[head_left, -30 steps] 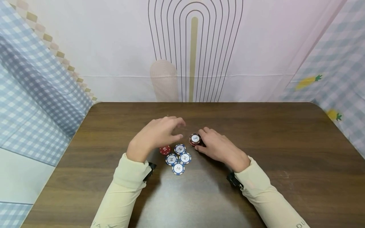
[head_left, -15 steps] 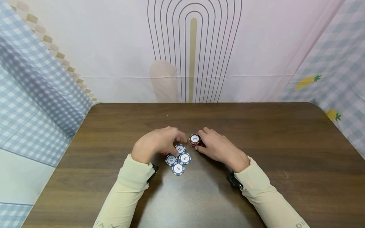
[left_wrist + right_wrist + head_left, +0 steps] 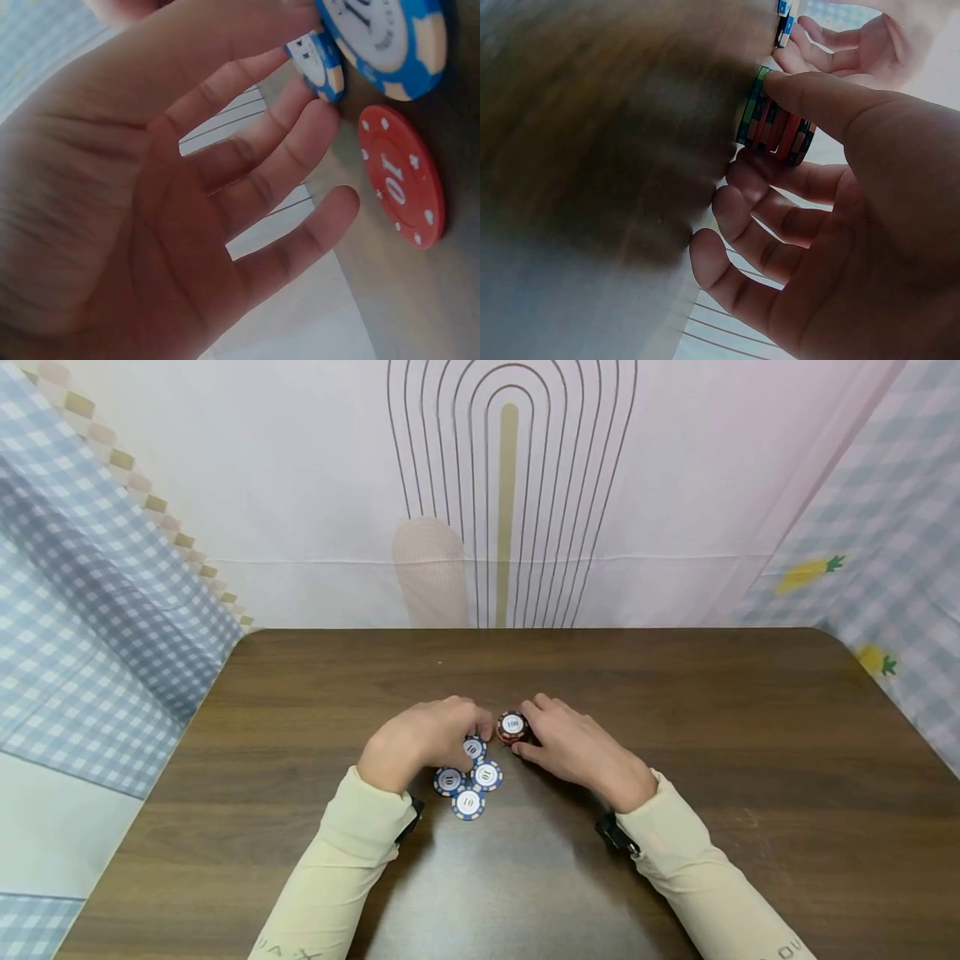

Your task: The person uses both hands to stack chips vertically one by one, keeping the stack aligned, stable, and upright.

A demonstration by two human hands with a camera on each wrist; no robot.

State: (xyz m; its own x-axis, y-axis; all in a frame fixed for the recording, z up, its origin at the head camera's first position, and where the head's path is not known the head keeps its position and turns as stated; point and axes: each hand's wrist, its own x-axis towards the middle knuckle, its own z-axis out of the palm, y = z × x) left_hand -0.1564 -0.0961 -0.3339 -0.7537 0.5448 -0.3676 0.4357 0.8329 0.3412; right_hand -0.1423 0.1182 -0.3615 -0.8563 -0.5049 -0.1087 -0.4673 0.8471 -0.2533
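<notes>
Pinching blue chip, L hand is just L of stack. R hand, nearer, grips stack w/ thumb & fingers.

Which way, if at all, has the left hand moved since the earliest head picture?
Yes: against the table's far edge, the left hand has shifted right and toward the person.

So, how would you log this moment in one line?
left fingers: at farthest blue chip, grip unclear | right fingers: gripping chip stack | red chip: flat on table
</notes>
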